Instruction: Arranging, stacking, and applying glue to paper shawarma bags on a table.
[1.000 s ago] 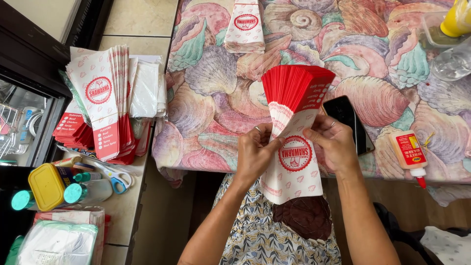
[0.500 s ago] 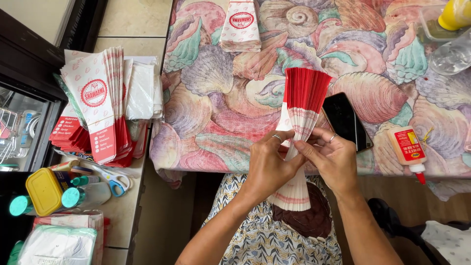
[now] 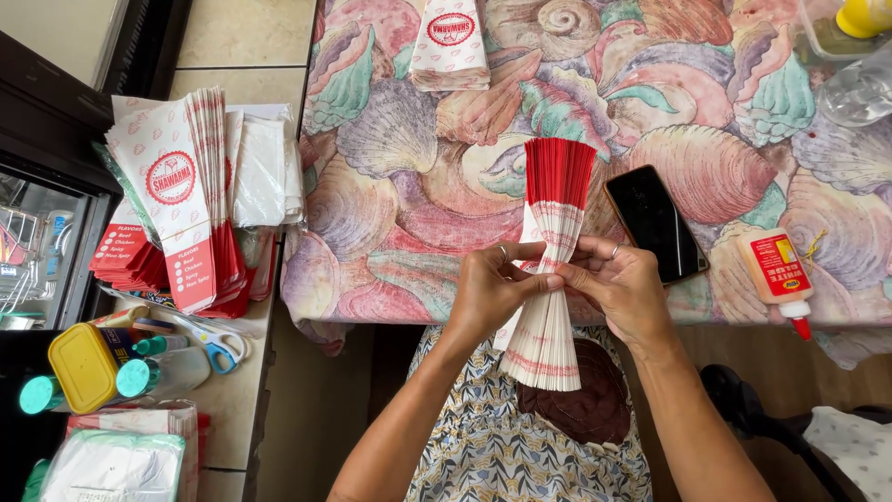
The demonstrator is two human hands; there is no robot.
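At the lower middle of the frame, above a patterned lap, both hands meet on a stack of red-and-white paper sleeves (image 3: pixel 550 279) held edge-on to the camera. The left hand (image 3: pixel 492 290) closes around the stack's waist from the left side of the frame, fingers curled over it, and the right hand (image 3: pixel 621 290) pinches it from the right with thumb and fingertips, so each hand is shut on the same bundle. The stack's long axis runs nearly straight up the frame, away from the body: its white lower end hangs over the lap and its red upper end fans out over the table; the hands grip it about midway, neither clearly nearer than the other. Just beyond, on the shell-patterned tablecloth (image 3: pixel 400 139), a dark phone (image 3: pixel 656 223) lies close to the right hand, and a white glue bottle with a red cap (image 3: pixel 777 275) lies further toward the right edge. A small pile of flat printed bags (image 3: pixel 450 42) sits at the top middle (well apart from the hands). On the side counter at the left of the frame lie a larger heap of printed bags (image 3: pixel 177 186), blue-handled scissors (image 3: pixel 214 344) and a yellow-lidded container (image 3: pixel 82 367).
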